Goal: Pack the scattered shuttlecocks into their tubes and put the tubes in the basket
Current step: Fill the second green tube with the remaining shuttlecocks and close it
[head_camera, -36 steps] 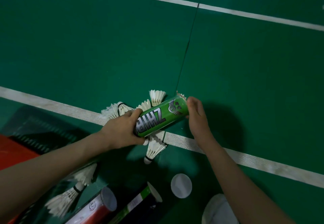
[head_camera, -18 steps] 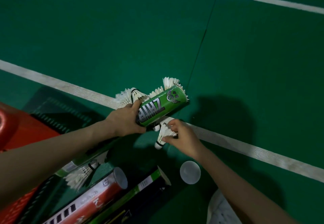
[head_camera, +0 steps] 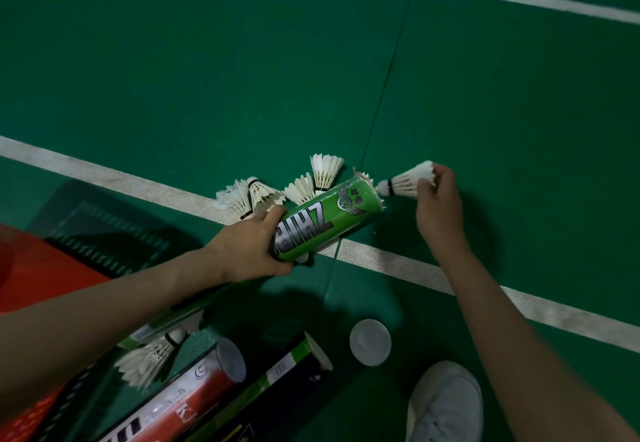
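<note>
My left hand grips a green tube held just above the court floor, its torn open mouth pointing right. My right hand pinches a white shuttlecock by its feathers, cork end aimed at the tube's mouth and a little short of it. Several loose shuttlecocks lie on the white line behind the tube. Another shuttlecock lies near my left forearm. The red basket sits at the left edge, partly hidden by my arm.
A red and white tube and a dark green tube lie at the bottom. A white round lid rests on the floor beside them. My white shoe stands at the bottom right. Green court floor stretches beyond the line.
My right hand picked a shuttlecock off the floor below the tube and carried it up and right to the tube's open mouth. The left hand kept its hold on the tube.
</note>
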